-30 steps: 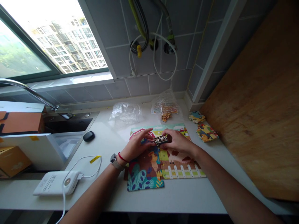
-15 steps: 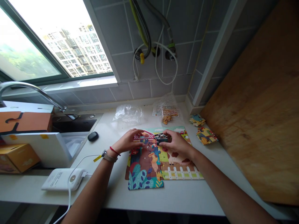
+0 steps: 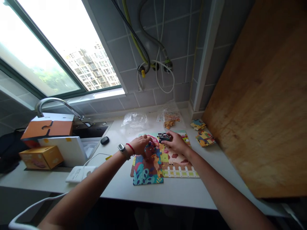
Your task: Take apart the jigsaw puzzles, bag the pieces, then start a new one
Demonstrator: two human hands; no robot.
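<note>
A colourful farm jigsaw puzzle [image 3: 165,166] lies flat on the white counter [image 3: 182,191]. My right hand [image 3: 176,142] is closed on a small stack of dark puzzle pieces [image 3: 164,137], held just above the puzzle's top edge. My left hand [image 3: 141,145] rests with curled fingers on the puzzle's upper left part, next to that stack. A watch and a red cord sit on my left wrist.
Loose puzzle pieces [image 3: 203,138] lie to the right by a tall wooden board [image 3: 263,105]. Two plastic bags [image 3: 135,119] sit at the back. At the left are a sink with a tap [image 3: 59,103], boxes [image 3: 42,156], a black earbud case [image 3: 105,140] and a white device with a cable [image 3: 78,173].
The view has pulled back and tilted up. My right hand has lifted the stack of pieces toward the puzzle's top edge; my left hand slid left and down onto the puzzle.
</note>
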